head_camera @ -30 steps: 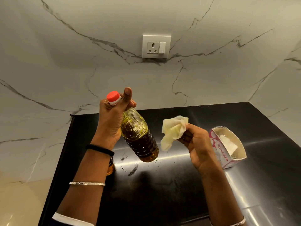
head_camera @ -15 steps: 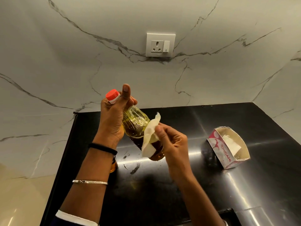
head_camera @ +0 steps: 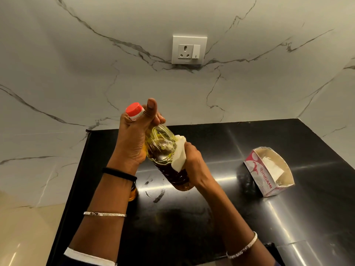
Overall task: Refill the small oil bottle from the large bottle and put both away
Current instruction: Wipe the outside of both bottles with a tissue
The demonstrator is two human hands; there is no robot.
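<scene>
Oil bottle (head_camera: 163,150), capped, tilts at frame centre above the counter (head_camera: 230,217): left hand (head_camera: 134,139) grips its neck, right hand (head_camera: 194,162) pinches a tissue (head_camera: 179,158) against its side. Likely wiping drips; putting away next needs a dry, firm hold.

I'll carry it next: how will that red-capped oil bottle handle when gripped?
Probably slippery: the right hand presses a tissue against the oil bottle, suggesting an oily film. Holding much oil, it is likely hefty. Its ribbed clear plastic may flex under squeezing.
</scene>
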